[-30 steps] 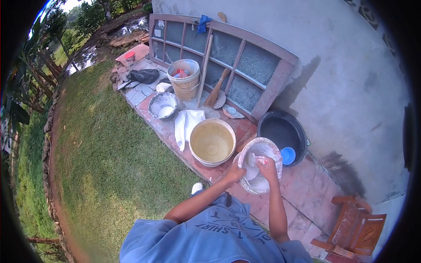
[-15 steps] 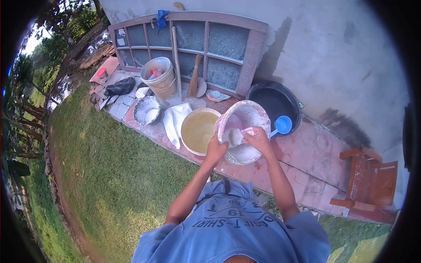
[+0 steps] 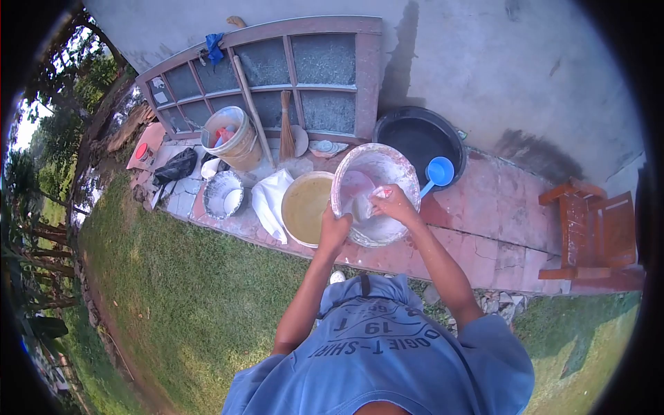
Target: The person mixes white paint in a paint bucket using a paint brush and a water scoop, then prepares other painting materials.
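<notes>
A white-smeared pinkish bucket (image 3: 409, 168) is tipped so that its mouth faces me. My left hand (image 3: 336, 227) is closed on its near left rim. Inside the mouth, my right hand (image 3: 393, 205) is closed on a crumpled white-and-red piece (image 3: 380, 194), close to the inner wall; I cannot tell whether it is cloth or plastic. Left of this bucket, and partly overlapped by it, stands a pale bucket of murky yellowish water (image 3: 304, 207). Behind on the right is a wide black basin (image 3: 415, 142) with dark water, a blue dipper (image 3: 440, 171) at its edge.
A white cloth (image 3: 271, 200), a smeared small basin (image 3: 223, 195) and a tall bucket of tools (image 3: 238, 145) stand to the left. A paned wooden frame (image 3: 369, 83) leans on the wall behind a broom (image 3: 286, 131). A wooden chair (image 3: 588, 232) is at right, grass (image 3: 187, 297) in front.
The view has turned slightly, shifting the left-hand things leftward. My right hand has moved a little within the bucket mouth; my left hand keeps its hold on the rim.
</notes>
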Motion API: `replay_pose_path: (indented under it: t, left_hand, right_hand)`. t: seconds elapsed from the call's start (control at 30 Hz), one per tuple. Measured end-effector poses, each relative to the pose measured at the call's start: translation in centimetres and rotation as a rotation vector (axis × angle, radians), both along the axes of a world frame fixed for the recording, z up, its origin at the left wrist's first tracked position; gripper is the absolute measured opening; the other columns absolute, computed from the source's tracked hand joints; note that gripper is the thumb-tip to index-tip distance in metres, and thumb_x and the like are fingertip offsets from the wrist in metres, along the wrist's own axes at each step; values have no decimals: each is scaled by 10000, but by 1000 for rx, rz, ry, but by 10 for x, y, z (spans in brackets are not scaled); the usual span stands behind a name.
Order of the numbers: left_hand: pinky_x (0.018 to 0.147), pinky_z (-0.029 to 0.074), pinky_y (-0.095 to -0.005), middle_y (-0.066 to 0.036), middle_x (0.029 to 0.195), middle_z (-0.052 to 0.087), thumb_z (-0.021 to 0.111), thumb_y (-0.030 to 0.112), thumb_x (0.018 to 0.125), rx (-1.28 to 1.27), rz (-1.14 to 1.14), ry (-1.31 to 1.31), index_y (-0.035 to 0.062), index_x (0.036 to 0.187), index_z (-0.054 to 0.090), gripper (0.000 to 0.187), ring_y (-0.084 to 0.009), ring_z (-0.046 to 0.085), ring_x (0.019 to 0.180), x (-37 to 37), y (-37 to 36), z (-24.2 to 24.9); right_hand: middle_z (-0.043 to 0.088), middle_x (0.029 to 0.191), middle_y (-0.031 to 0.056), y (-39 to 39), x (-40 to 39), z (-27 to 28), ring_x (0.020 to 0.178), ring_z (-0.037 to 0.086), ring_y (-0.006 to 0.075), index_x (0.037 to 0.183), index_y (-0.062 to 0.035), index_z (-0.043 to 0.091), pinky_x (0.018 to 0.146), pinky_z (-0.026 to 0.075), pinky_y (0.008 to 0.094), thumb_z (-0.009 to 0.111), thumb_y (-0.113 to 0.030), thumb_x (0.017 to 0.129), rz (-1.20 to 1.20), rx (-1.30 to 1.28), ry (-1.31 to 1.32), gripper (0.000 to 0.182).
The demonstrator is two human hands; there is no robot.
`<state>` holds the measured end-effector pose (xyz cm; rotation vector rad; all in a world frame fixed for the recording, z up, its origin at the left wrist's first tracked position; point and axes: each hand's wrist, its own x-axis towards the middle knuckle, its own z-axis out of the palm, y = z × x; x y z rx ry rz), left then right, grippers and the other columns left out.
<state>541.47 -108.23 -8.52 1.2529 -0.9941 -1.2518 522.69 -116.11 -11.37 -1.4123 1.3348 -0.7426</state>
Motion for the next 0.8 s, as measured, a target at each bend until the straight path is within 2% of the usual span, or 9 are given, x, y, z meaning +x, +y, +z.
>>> replay_pose_path:
  t: [0.1, 0.17, 0.3, 0.43, 0.5, 0.53, 0.6, 0.77, 0.8]
  left_hand:
    - [841, 484, -332, -135, 1082, 620, 487, -49, 741, 62, 1, 117, -25, 1266, 495, 526, -218, 604, 973, 1, 1, 11]
    - [836, 493, -340, -139, 1071, 617, 488, -48, 737, 132, 6, 208, -26, 1271, 486, 534, -225, 607, 969, 0, 1, 19]
    - [796, 509, -342, -142, 1052, 608, 491, -43, 741, 184, 10, 212, -37, 1274, 471, 533, -226, 610, 932, 2, -5, 23]
    - [711, 518, -360, -149, 1036, 610, 520, 12, 753, 116, 16, 117, -39, 1239, 490, 489, -226, 616, 873, 1, -12, 1]
    - [709, 517, -359, -146, 1040, 607, 521, 12, 751, 107, 13, 139, -38, 1238, 490, 491, -225, 614, 871, 0, -12, -7]
    - [707, 516, -358, -143, 1043, 605, 522, 12, 748, 96, 13, 158, -37, 1237, 491, 492, -224, 613, 869, 1, -10, -9]
    - [715, 513, -363, -142, 1048, 602, 522, 12, 746, 102, 21, 196, -39, 1234, 490, 492, -227, 608, 875, 2, -7, -13]
    - [743, 504, -381, -138, 1064, 592, 525, 17, 742, 97, 36, 217, -45, 1231, 486, 494, -235, 593, 900, 11, -6, -16]
    - [804, 484, -361, -139, 1094, 593, 518, -10, 742, 118, 31, 211, -57, 1243, 485, 504, -227, 589, 946, 13, -7, -15]
  right_hand:
    - [647, 798, 251, -10, -4, 7, 775, 645, 404, 874, 25, 638, 699, 522, 407, 692, -209, 770, -75, -10, -274, 262]
    - [650, 820, 255, -8, -8, 40, 779, 642, 408, 877, 26, 637, 707, 517, 426, 678, -202, 777, -53, -527, 261, 252]
    - [647, 834, 264, -5, -4, 29, 799, 635, 425, 876, 32, 629, 751, 511, 461, 669, -183, 758, -52, -415, 512, 249]
    - [657, 803, 240, -2, 9, -3, 782, 668, 379, 927, 49, 620, 719, 527, 433, 678, -198, 756, -1, -359, 494, 306]
    - [669, 806, 191, -5, 16, -16, 747, 698, 293, 982, 66, 606, 653, 565, 378, 684, -173, 792, -68, 67, 92, 316]
    - [669, 806, 191, -3, 19, -13, 747, 698, 293, 982, 66, 606, 653, 565, 378, 684, -173, 792, -73, 71, 90, 316]
    - [662, 850, 153, -4, 21, -4, 719, 692, 217, 1022, 75, 596, 607, 588, 319, 683, -131, 828, -57, 221, -381, 296]
    - [669, 884, 120, -17, 17, 17, 721, 684, 181, 986, 36, 648, 632, 582, 269, 652, -116, 891, -83, 70, -379, 179]
    - [669, 885, 112, -22, 12, 23, 731, 679, 165, 981, 36, 651, 634, 577, 264, 648, -102, 891, -49, -102, -257, 165]
